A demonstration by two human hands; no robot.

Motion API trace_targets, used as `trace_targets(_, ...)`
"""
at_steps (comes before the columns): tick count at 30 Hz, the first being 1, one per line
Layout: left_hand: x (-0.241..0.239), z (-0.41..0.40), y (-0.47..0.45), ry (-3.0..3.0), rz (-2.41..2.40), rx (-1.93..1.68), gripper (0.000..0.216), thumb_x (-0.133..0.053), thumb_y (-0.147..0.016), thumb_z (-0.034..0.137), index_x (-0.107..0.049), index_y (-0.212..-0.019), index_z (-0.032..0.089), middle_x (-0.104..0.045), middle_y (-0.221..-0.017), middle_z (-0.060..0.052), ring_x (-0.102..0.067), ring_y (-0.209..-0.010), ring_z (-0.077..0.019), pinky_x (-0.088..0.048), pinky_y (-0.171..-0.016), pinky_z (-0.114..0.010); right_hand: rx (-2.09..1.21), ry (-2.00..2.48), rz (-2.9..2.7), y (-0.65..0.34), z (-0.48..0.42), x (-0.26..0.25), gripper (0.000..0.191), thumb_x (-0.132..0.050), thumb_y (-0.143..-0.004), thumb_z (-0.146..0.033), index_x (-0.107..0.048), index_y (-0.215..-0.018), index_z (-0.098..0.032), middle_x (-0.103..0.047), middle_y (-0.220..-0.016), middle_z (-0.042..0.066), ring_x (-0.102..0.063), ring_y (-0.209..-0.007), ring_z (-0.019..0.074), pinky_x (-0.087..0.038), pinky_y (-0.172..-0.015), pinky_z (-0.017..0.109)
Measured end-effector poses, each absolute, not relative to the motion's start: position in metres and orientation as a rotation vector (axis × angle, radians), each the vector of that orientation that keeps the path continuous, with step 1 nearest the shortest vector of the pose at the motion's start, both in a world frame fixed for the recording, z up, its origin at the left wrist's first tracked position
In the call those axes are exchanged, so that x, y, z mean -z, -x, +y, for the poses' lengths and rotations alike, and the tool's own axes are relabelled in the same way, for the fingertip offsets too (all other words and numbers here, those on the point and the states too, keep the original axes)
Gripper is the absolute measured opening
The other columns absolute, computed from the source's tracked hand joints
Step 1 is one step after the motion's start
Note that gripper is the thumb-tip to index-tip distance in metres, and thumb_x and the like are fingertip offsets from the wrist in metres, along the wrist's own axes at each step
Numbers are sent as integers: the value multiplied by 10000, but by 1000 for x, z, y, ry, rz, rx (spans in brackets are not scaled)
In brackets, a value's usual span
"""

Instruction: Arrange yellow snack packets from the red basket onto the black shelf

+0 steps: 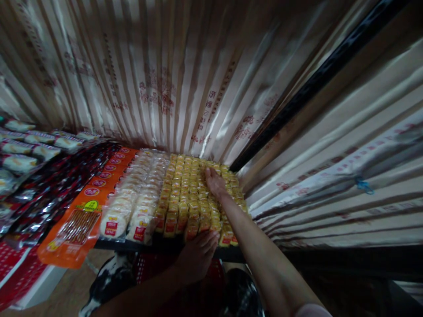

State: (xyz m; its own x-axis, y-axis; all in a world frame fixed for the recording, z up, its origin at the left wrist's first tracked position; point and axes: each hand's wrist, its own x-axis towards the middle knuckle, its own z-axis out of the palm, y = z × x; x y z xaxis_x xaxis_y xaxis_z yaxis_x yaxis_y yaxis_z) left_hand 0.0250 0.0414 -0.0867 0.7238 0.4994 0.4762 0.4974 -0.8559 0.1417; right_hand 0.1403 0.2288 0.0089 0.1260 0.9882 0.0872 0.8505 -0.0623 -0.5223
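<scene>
Rows of small yellow snack packs (183, 189) in clear wrappers with red labels stand on a dark shelf. My left hand (196, 255) is at the front of these rows, its fingers stretched out and held together against the lower ends of the packs. Farther back, my right hand (216, 182) lies on top of the yellow packs towards the right side, fingers extended. Neither hand grips a pack that I can see. Some packs under the right hand and forearm are hidden.
Left of the yellow rows are white round crackers (114, 220) in clear packs, orange snack bags (74, 229), dark shiny packets (66, 176) and more white packs (20, 163). Printed pleated sheeting (185, 88) hangs behind. A black post (317, 88) slants at right. A red basket (16, 268) is lower left.
</scene>
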Motion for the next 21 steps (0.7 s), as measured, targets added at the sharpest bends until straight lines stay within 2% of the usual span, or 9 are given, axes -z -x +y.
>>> trace_targets(4, 83, 41, -24, -2890, 851, -827, 445, -363, -892, 186, -385, -1322, 71, -350, -1430, -74, -165, -1370, -174, -238, -1136, -322, -441, 1904, -1774, -144, 229, -12, 573, -195, -899, -524, -510, -1201, -153, -561, -1228, 126, -487, -1172, 238, -334, -1006, 404)
trace_targets(8, 80, 42, -23, -2883, 850, -823, 451, -373, -886, 179, -376, -1323, 64, -332, -1439, -79, -149, -1373, -171, -232, -1138, -316, -314, 1818, -1798, -149, 228, -18, 543, -176, -912, -488, -531, -1167, -166, -558, -1228, 113, -461, -1191, 227, -320, -1019, 398)
trace_targets(15, 80, 42, -22, -2872, 831, -783, 468, -328, -896, 181, -335, -1343, 43, -320, -1446, -83, -143, -1375, -182, -223, -1138, -322, -440, 2024, -1820, -145, 230, -24, 566, -162, -928, -442, -511, -1208, -95, -554, -1223, 173, -488, -1176, 260, -338, -995, 414)
trace_targets(21, 76, 42, -21, -2851, 821, -783, 483, -345, -879, 165, -328, -1344, 39, -321, -1443, -96, -153, -1372, -183, -241, -1133, -333, -424, 1912, -1711, -148, 212, -31, 578, -204, -915, -453, -443, -1292, -86, -420, -1378, 151, -337, -1309, 226, -232, -1096, 406)
